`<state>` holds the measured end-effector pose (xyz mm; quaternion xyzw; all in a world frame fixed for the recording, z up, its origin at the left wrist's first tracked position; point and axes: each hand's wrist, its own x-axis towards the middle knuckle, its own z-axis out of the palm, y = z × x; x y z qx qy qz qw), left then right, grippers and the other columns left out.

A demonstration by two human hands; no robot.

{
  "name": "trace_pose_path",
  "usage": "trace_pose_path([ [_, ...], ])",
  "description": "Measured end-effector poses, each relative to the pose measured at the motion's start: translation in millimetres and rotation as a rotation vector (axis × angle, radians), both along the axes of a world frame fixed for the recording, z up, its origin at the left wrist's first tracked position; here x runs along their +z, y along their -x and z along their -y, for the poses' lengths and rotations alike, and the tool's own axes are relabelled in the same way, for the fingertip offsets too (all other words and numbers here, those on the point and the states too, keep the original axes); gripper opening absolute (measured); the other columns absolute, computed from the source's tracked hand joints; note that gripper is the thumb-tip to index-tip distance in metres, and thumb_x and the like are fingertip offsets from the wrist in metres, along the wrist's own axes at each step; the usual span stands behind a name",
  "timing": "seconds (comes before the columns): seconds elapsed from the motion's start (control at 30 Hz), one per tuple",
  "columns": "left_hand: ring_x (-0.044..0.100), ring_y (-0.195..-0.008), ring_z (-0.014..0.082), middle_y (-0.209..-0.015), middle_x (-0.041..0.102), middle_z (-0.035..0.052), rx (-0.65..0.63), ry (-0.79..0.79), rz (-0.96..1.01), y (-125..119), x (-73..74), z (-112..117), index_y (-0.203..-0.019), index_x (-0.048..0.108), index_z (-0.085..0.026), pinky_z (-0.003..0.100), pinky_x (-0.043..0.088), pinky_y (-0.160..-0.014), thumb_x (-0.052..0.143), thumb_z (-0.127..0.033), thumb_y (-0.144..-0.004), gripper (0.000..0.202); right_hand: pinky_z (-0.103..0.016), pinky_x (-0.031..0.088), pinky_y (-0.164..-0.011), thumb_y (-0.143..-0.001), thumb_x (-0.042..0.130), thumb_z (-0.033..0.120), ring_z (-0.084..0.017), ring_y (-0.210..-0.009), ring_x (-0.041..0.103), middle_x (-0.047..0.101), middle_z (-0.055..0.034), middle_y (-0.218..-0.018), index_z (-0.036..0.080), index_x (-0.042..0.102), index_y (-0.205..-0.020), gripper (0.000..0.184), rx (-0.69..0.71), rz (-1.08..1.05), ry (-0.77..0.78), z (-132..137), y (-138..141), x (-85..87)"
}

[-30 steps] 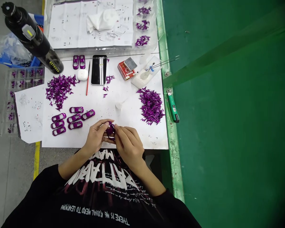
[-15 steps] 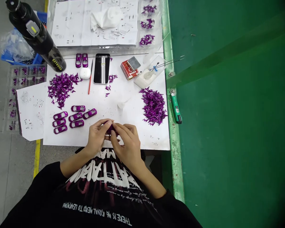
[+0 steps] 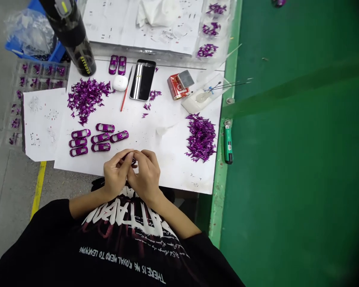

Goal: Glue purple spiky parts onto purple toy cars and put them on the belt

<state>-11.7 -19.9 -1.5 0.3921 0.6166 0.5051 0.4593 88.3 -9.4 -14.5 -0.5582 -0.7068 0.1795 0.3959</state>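
Observation:
My left hand (image 3: 116,173) and my right hand (image 3: 146,175) meet low on the white paper sheet (image 3: 173,159). Their fingertips pinch a small purple piece (image 3: 133,160), which is mostly hidden. Left of my hands lie several shiny purple toy car bodies (image 3: 100,138). A heap of spiky purple parts (image 3: 85,99) lies above those, and another heap (image 3: 201,137) lies to the right. Neither hand touches the cars or heaps.
A black phone (image 3: 143,79), a white earbud case (image 3: 120,83), a red-handled brush (image 3: 124,95) and a red packet (image 3: 176,87) sit beyond my hands. A dark bottle (image 3: 77,44) stands at the back left. A green lighter (image 3: 228,143) lies on the green bench (image 3: 287,179) at right.
My hands have drawn closer together and shifted left, hiding more of the purple piece. The whole scene has shifted and tilted slightly in view.

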Motion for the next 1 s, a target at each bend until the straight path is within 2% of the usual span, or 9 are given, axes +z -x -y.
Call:
trace_pose_path([
  [0.13, 0.073, -0.100, 0.0214, -0.123, 0.070, 0.0141, -0.169, -0.032, -0.099, 37.7, -7.7, 26.8, -0.134, 0.069, -0.017, 0.025, 0.065, -0.077, 0.062, -0.051, -0.104, 0.046, -0.039, 0.063, -0.079, -0.098, 0.063, 0.022, -0.023, -0.098, 0.066, 0.077, -0.0078, -0.108, 0.020, 0.067, -0.116, 0.019, 0.196, -0.128, 0.130, 10.1, 4.9, -0.1],
  [0.23, 0.070, -0.109, 0.0246, -0.126, 0.067, 0.0133, -0.243, -0.013, -0.050, 61.5, -9.7, 48.2, -0.146, 0.059, -0.020, 0.028, 0.066, -0.083, 0.082, -0.058, -0.086, 0.074, -0.040, 0.063, -0.090, -0.094, 0.074, 0.034, -0.021, -0.105, 0.069, 0.075, -0.0060, -0.118, 0.024, 0.069, -0.122, 0.030, 0.323, -0.398, 0.479, 16.2, -1.9, 1.8],
  [0.33, 0.070, -0.098, 0.0217, -0.116, 0.068, 0.0101, -0.264, 0.243, -0.008, 76.3, -3.3, 65.5, -0.147, 0.056, -0.019, 0.029, 0.063, -0.083, 0.088, -0.050, -0.083, 0.078, -0.040, 0.062, -0.097, -0.085, 0.083, 0.041, -0.020, -0.104, 0.073, 0.076, -0.0055, -0.114, 0.025, 0.069, -0.126, 0.046, 0.368, -0.641, 0.940, 18.8, -9.6, 2.7],
  [0.4, 0.069, -0.086, 0.0191, -0.109, 0.069, 0.0082, -0.316, 0.486, 0.058, 82.1, 0.5, 74.5, -0.144, 0.058, -0.018, 0.028, 0.059, -0.075, 0.087, -0.045, -0.082, 0.073, -0.040, 0.062, -0.098, -0.083, 0.084, 0.043, -0.021, -0.104, 0.074, 0.076, -0.0060, -0.110, 0.023, 0.069, -0.125, 0.048, 0.444, -0.629, 1.169, 19.0, -11.5, 3.0],
  [0.47, 0.068, -0.089, 0.0204, -0.106, 0.069, 0.0074, -0.360, 0.672, 0.164, 84.6, -0.8, 82.1, -0.134, 0.063, -0.017, 0.028, 0.056, -0.076, 0.085, -0.038, -0.079, 0.063, -0.039, 0.062, -0.096, -0.082, 0.084, 0.041, -0.022, -0.103, 0.074, 0.077, -0.0066, -0.107, 0.021, 0.071, -0.118, 0.043, 0.523, -0.497, 1.282, 18.7, -10.6, 3.0],
  [0.63, 0.067, -0.107, 0.0222, -0.111, 0.072, 0.0067, -0.320, 0.754, 0.419, 75.5, -25.8, 92.0, -0.114, 0.069, -0.014, 0.027, 0.050, -0.093, 0.071, -0.016, -0.071, 0.043, -0.036, 0.061, -0.089, -0.089, 0.076, 0.031, -0.021, -0.096, 0.075, 0.078, -0.0065, -0.103, 0.019, 0.072, -0.116, 0.030, 0.644, -0.067, 1.224, 12.1, -2.8, 1.8],
  [0.73, 0.065, -0.079, 0.0173, -0.091, 0.069, 0.0043, -0.264, 0.783, 0.461, 64.7, -41.2, 91.1, -0.108, 0.069, -0.011, 0.024, 0.049, -0.069, 0.068, -0.016, -0.070, 0.039, -0.037, 0.059, -0.090, -0.092, 0.072, 0.028, -0.022, -0.095, 0.074, 0.078, -0.0081, -0.105, 0.017, 0.073, -0.116, 0.027, 0.690, 0.075, 1.185, 4.5, 2.8, 1.1],
  [0.83, 0.047, -0.050, 0.0123, -0.063, 0.054, -0.0021, -0.196, 0.849, 0.478, 54.3, -50.3, 89.0, -0.104, 0.066, -0.009, 0.023, 0.033, -0.047, 0.068, -0.016, -0.069, 0.035, -0.039, 0.058, -0.090, -0.092, 0.071, 0.027, -0.023, -0.095, 0.073, 0.077, -0.0097, -0.105, 0.016, 0.073, -0.113, 0.024, 0.716, 0.221, 1.137, -2.9, 7.8, 0.9],
  [1.0, 0.038, -0.042, 0.0106, -0.052, 0.042, -0.0063, -0.077, 0.901, 0.520, 44.8, -55.2, 87.0, -0.095, 0.064, -0.010, 0.022, 0.026, -0.043, 0.069, -0.008, -0.062, 0.034, -0.040, 0.054, -0.080, -0.086, 0.077, 0.027, -0.026, -0.091, 0.071, 0.075, -0.0081, -0.096, 0.020, 0.068, -0.097, 0.016, 0.786, 0.441, 1.101, -21.3, 19.8, 0.2],
])
